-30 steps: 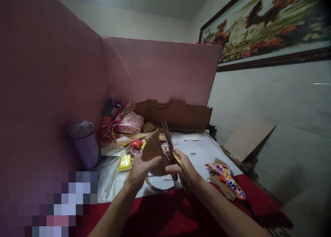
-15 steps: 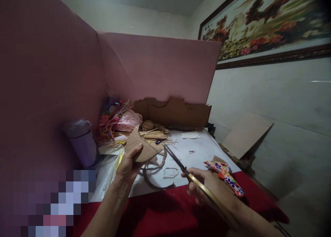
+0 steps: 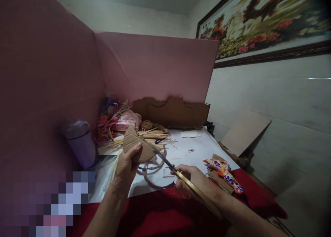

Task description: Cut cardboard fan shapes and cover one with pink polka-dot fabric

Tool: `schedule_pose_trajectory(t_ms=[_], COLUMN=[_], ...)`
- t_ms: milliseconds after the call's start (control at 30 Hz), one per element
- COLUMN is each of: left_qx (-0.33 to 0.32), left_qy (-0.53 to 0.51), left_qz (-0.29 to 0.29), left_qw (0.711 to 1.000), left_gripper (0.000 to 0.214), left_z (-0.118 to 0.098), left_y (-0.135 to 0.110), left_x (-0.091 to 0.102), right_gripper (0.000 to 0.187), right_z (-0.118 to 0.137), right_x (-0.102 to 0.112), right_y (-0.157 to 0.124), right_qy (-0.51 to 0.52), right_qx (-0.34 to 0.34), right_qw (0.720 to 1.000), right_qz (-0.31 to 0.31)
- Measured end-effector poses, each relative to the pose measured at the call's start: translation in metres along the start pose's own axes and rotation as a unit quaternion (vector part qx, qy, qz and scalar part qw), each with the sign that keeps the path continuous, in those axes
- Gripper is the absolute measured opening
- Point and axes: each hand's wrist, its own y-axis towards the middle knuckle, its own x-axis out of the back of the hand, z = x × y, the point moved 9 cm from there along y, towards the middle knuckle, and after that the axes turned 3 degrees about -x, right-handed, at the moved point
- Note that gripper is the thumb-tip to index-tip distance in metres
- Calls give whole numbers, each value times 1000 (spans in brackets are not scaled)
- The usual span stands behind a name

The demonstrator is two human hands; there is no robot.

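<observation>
Left hand (image 3: 126,165) is up off the surface, its fingers (image 3: 137,148) wrapped around a curved cardboard piece (image 3: 134,144), thumb pressed on the near face. The cardboard piece sits in the air, above the white sheet (image 3: 204,149) and in front of the bundle of thin sticks (image 3: 153,135).

Right hand (image 3: 193,181) comes in low from the right, fingers closed through the gold handles of the scissors (image 3: 178,173). The dark blades slant up and left, and the tips meet the lower right edge of the cardboard piece. Whether the blades are parted, I cannot tell; they read as one thin line.

Below the left hand, a curled cardboard strip (image 3: 152,183) lies on the white sheet. The red cloth (image 3: 160,213) covers the near edge of the surface. Just beside the right hand is a bright patterned glue gun (image 3: 225,173), lying on scrap cardboard. A purple cup (image 3: 79,142) stands at the left against the pink board (image 3: 155,68).
</observation>
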Motion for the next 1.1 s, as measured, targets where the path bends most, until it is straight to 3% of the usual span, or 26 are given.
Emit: schedule_pose_trajectory(t_ms=[367, 767, 1100], left_qx=[-21, -22, -33], left_qy=[0, 5, 31], left_qz=[6, 11, 28], left_qw=[1000, 1000, 999], left_gripper=[33, 33, 37], left_z=[-4, -1, 0], left_y=[-2, -1, -1], left_x=[-1, -1, 0], right_gripper=[41, 60, 55], right_z=[4, 16, 17], right_x=[5, -1, -1], right_y=[-1, 4, 7], right_qy=[-67, -37, -42], right_qx=[32, 55, 55], right_qw=[997, 998, 997], right_qz=[-16, -8, -27])
